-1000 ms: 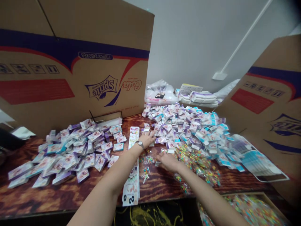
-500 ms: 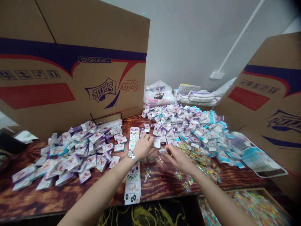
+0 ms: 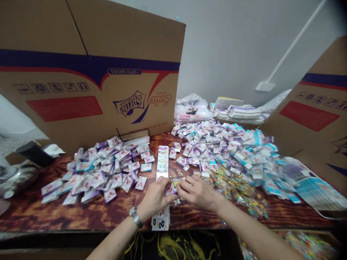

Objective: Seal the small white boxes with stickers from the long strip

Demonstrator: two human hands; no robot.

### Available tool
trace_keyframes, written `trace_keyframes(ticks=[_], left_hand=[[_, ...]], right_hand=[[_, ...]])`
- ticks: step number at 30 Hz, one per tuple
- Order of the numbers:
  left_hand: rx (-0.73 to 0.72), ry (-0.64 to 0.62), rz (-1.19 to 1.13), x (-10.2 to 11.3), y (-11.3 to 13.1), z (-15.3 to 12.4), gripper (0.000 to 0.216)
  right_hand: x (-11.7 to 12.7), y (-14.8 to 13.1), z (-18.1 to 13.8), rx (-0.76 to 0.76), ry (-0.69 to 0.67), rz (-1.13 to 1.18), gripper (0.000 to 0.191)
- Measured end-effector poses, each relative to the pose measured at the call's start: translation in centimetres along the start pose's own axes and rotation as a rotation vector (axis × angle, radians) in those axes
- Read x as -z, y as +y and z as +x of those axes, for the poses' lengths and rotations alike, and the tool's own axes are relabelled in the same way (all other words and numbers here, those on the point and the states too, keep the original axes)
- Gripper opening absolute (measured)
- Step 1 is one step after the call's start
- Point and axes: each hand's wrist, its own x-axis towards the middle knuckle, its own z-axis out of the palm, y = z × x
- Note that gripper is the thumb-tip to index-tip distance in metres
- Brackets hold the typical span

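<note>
My left hand (image 3: 155, 198), with a wristwatch, and my right hand (image 3: 197, 193) meet over the wooden table (image 3: 81, 213). Together they pinch a small clear packet of coloured beads (image 3: 175, 183), and the left fingers also seem to hold a small box, though I cannot tell for sure. Under my left hand lies a long white sticker strip (image 3: 162, 166). Right of my right hand spreads a heap of clear bead packets (image 3: 233, 186). A pile of small purple-and-white boxes (image 3: 103, 169) lies to the left, and a bigger pile of similar boxes (image 3: 225, 148) lies behind and to the right.
A large upside-down cardboard carton (image 3: 89, 79) stands at the back left and another carton (image 3: 314, 119) at the right. Plastic bags and stacked white packs (image 3: 217, 110) sit at the back by the wall. A dark appliance (image 3: 24, 162) is at the far left.
Both hands drew back from the box pile toward me and came together, now holding a bead packet between them. The view shifted slightly left.
</note>
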Motion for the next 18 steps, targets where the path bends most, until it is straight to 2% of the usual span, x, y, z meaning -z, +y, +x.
trace_keyframes(ticks=[3,6,8,12,14,16,18], left_hand=[[0.034,-0.007,0.086,-0.3,0.4,-0.5,0.026],[0.035,0.009,0.154,-0.9,0.8,-1.1,0.023],[0.023,0.033,0.152,-1.2,0.9,-1.4,0.028],[-0.020,0.094,0.114,-1.7,1.1,-1.9,0.046],[-0.037,0.144,0.088,-1.8,1.0,-2.1,0.048],[-0.052,0.190,0.061,-1.9,0.9,-2.2,0.047],[-0.059,0.222,0.039,-1.9,0.9,-2.3,0.045]], right_hand=[[0.1,-0.6,0.3,-0.024,-0.065,0.111,0.019],[0.0,-1.3,0.6,-0.136,-0.059,0.417,0.017],[-0.3,-1.9,0.8,-0.270,0.024,0.625,0.017],[-2.1,-2.9,1.0,-0.656,0.240,0.927,0.011],[-2.9,-3.5,1.0,-0.789,0.295,1.039,0.008],[-3.0,-3.9,1.2,-0.804,0.298,1.027,0.007],[-2.3,-4.2,1.3,-0.722,0.280,0.921,0.007]])
